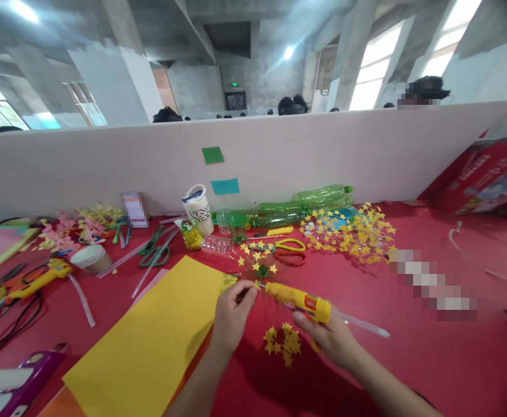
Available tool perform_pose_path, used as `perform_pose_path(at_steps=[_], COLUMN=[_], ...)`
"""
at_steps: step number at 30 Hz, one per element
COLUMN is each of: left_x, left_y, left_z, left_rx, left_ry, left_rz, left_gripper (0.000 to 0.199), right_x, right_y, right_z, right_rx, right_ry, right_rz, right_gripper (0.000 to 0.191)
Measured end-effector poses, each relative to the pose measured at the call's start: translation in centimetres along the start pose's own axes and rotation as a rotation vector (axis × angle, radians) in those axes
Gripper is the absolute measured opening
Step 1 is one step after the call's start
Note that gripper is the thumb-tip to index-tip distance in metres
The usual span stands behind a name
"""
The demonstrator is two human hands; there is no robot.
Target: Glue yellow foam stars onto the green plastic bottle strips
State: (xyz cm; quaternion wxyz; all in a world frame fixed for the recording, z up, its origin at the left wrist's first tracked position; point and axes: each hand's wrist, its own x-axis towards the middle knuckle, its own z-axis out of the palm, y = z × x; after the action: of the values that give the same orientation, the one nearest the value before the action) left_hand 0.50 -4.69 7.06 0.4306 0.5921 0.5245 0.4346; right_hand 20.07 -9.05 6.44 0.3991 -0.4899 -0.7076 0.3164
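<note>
My right hand [329, 336] is wrapped around the handle of a yellow hot glue gun [296, 296], and a clear glue stick [361, 324] juts from its back end. Its nozzle meets the fingertips of my left hand [234, 310]. That hand is closed in a pinch on what looks like a small yellow star, mostly hidden by the fingers. Just beyond stands a cut green bottle piece [262, 270] with yellow stars [257, 255] on thin strips around it. Loose yellow stars [283, 343] lie in a small heap between my forearms.
Yellow paper sheets [157, 336] lie left of my hands. Green bottles [279, 214], a white cup [199, 209], scissors [290, 252] and a star-tipped bunch [353, 231] line the back. A second glue gun [40, 281] rests at left. A white partition [301, 156] stands behind.
</note>
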Motion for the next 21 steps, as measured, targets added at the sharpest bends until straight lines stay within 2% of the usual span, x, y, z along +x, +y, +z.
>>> perform_pose_path(at_steps=[9, 21], left_x=[-0.22, -0.28], left_y=[0.23, 0.48], left_z=[0.00, -0.05], left_rx=[-0.034, -0.057], left_ry=[0.002, 0.000], left_rz=[-0.014, -0.022], left_gripper=[0.021, 0.021], right_x=[0.14, -0.37], right_y=[-0.32, 0.60], right_z=[0.21, 0.39], right_rx=[-0.001, -0.023], right_ry=[0.017, 0.003], right_rz=[0.000, 0.065], right_gripper=[0.028, 0.029])
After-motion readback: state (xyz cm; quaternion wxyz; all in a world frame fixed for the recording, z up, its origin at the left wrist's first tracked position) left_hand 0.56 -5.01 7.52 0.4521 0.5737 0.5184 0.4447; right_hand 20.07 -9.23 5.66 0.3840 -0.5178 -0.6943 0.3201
